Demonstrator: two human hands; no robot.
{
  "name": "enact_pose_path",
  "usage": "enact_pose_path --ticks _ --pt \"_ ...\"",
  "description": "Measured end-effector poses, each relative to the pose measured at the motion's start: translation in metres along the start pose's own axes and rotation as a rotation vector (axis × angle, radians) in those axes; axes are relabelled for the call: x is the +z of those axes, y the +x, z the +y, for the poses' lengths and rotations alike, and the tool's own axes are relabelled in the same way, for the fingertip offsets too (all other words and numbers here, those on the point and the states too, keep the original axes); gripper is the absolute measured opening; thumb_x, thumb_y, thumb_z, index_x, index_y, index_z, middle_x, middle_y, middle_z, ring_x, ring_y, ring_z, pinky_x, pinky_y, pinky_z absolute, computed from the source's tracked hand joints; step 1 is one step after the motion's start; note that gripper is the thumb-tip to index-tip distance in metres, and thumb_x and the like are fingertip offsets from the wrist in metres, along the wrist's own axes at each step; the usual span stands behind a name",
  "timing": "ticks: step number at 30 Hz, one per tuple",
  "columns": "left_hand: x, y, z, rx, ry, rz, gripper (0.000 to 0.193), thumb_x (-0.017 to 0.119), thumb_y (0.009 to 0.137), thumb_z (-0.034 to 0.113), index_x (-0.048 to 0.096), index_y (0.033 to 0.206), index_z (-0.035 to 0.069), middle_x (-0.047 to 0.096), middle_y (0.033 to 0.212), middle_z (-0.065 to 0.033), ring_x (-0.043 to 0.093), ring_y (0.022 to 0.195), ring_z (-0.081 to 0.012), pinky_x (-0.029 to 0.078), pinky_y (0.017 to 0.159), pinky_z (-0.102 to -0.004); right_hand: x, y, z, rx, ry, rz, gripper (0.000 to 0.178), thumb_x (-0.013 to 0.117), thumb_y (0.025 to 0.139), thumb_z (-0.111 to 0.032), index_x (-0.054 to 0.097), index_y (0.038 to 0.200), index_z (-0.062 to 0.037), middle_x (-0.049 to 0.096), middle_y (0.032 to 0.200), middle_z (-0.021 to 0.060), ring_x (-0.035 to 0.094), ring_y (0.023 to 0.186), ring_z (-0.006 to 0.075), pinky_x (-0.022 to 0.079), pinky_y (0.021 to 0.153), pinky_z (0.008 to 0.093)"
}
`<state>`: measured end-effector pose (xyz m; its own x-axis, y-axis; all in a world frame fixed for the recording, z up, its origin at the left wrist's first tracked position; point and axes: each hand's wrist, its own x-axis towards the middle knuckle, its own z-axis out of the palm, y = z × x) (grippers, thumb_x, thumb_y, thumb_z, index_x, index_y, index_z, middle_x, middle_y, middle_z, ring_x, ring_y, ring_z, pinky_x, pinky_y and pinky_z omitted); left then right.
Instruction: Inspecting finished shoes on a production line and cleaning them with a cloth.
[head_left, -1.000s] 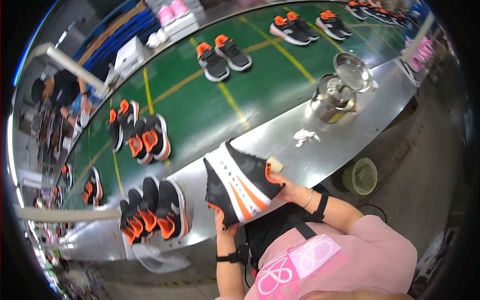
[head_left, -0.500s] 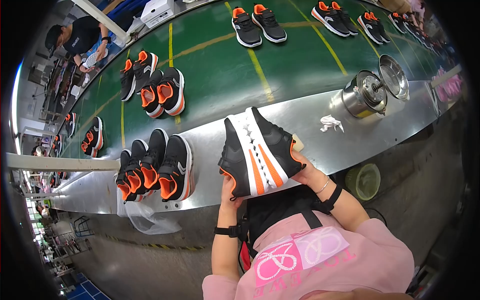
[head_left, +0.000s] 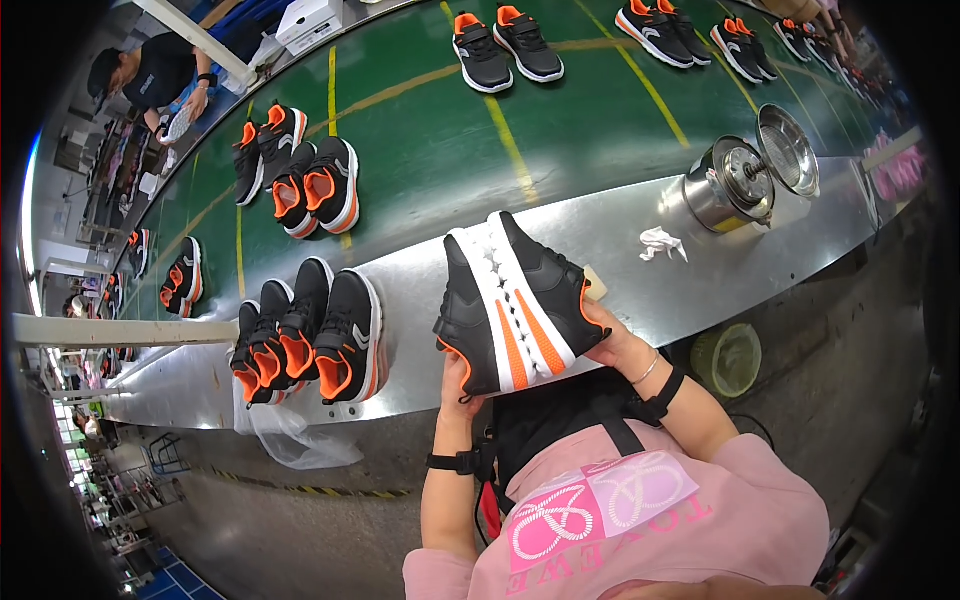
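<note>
Two black sneakers with orange linings and white-and-orange soles are held in front of me, soles pressed side by side with small gaps between their edges. My left hand (head_left: 461,390) grips the left sneaker (head_left: 466,310) near its heel opening. At the heel of the right sneaker (head_left: 545,275), my right hand (head_left: 614,343) is closed; some fingers of both hands are hidden inside or behind the shoes. A pale block (head_left: 595,284) shows just behind the right sneaker. To the left, several matching sneakers (head_left: 345,335) stand on the metal ledge (head_left: 420,290).
Beyond the ledge runs a green conveyor belt (head_left: 420,150) with yellow lines and several sneaker pairs (head_left: 508,48). A metal pot (head_left: 728,190) with a strainer-like lid (head_left: 787,150) and crumpled white tissue (head_left: 662,243) sit right. A basket (head_left: 728,360) is below; another person (head_left: 155,75) works far left.
The pairs on the green belt have slid slightly left. The sneakers in my hands have barely shifted, and both hands keep their hold.
</note>
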<state>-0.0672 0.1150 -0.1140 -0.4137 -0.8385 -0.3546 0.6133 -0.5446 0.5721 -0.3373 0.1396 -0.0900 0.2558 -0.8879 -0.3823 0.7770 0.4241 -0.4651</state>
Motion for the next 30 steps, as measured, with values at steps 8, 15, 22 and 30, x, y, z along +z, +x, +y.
enact_pose_path --ticks 8,15,22,30 --pt "0.012 -0.004 -0.001 0.049 0.030 0.006 0.045 0.051 0.096 0.011 0.049 0.140 0.000 0.061 0.134 -0.0132 0.066 0.114 -0.0248 0.057 0.093 -0.0347 0.002 -0.002 -0.001 -0.005 -0.020 0.014 0.050 0.051 0.103 -0.024 0.041 0.150 -0.0076 0.053 0.144 0.0082 0.056 0.127 0.0189 0.046 0.108 0.0336" --pt "-0.008 -0.013 -0.010 -0.026 0.050 -0.009 0.059 0.053 0.103 0.038 0.041 0.149 0.004 0.049 0.149 -0.0126 0.053 0.132 -0.0284 0.044 0.112 -0.0438 -0.026 -0.006 0.012 -0.043 0.080 -0.078 0.044 0.048 0.104 -0.022 0.049 0.142 0.0000 0.059 0.137 0.0105 0.059 0.122 0.0178 0.047 0.106 0.0319" --pt "0.009 -0.024 -0.001 0.031 0.129 0.020 0.061 0.058 0.099 0.036 0.042 0.149 0.006 0.051 0.146 -0.0114 0.054 0.129 -0.0256 0.044 0.110 -0.0395 -0.040 -0.022 0.003 -0.036 0.136 -0.092 0.044 0.049 0.102 -0.020 0.050 0.141 -0.0014 0.061 0.133 0.0106 0.060 0.120 0.0190 0.048 0.105 0.0319" --pt "0.049 -0.024 0.039 0.537 0.726 -0.007 0.061 0.060 0.093 0.007 0.038 0.150 0.004 0.050 0.147 -0.0142 0.056 0.128 -0.0259 0.045 0.109 -0.0392 0.001 -0.044 -0.029 -0.503 -0.483 -0.044 0.065 0.060 0.092 -0.003 0.039 0.153 -0.0096 0.046 0.150 0.0112 0.050 0.132 0.0193 0.039 0.110 0.0317"
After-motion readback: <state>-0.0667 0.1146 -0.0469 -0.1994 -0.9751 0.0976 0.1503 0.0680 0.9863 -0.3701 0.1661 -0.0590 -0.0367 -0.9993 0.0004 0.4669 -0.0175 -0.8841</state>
